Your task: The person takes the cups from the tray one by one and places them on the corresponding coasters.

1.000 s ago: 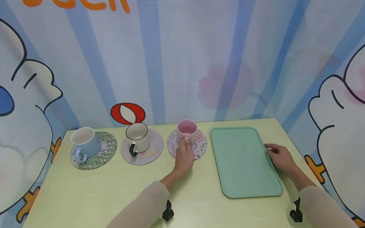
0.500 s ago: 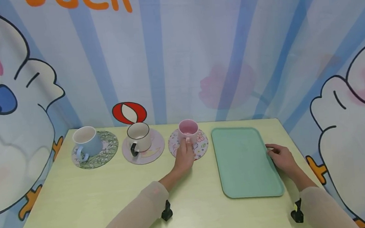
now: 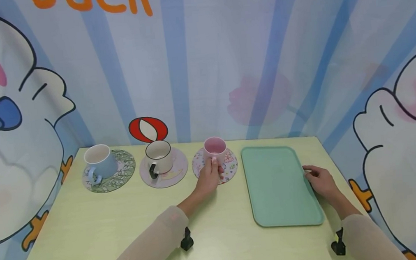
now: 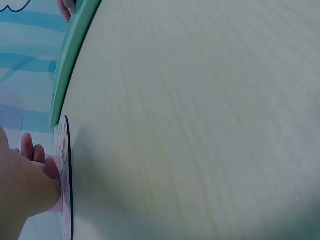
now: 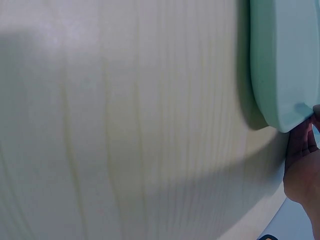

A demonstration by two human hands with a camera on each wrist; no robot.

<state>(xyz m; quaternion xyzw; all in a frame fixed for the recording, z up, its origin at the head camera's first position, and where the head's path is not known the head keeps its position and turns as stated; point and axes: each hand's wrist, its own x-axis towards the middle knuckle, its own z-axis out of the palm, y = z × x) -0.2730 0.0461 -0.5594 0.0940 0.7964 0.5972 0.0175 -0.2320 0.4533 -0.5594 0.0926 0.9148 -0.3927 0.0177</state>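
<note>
A pink mug (image 3: 215,146) stands upright on a round floral coaster (image 3: 229,167) near the table's back edge. My left hand (image 3: 207,178) pinches its handle, thumb on top; in the left wrist view the hand hides most of the mug. On the right lies a green rectangular tray (image 3: 281,185). My right hand (image 3: 322,182) grips the tray's right rim, with the thumb above and fingers below, as the right wrist view shows. A white mug (image 3: 159,157) with a black handle and a light blue mug (image 3: 101,162) stand farther left.
The white mug rests on a pale purple coaster (image 3: 173,178), the blue one on a green patterned coaster (image 3: 124,170). Behind the pale yellow table (image 3: 127,223) hangs a striped blue curtain (image 3: 202,64) with cartoon ducks.
My left wrist has shifted slightly left and turned, and more fingertips show at the right of the handle. The mug, the tray and my right hand stay in place.
</note>
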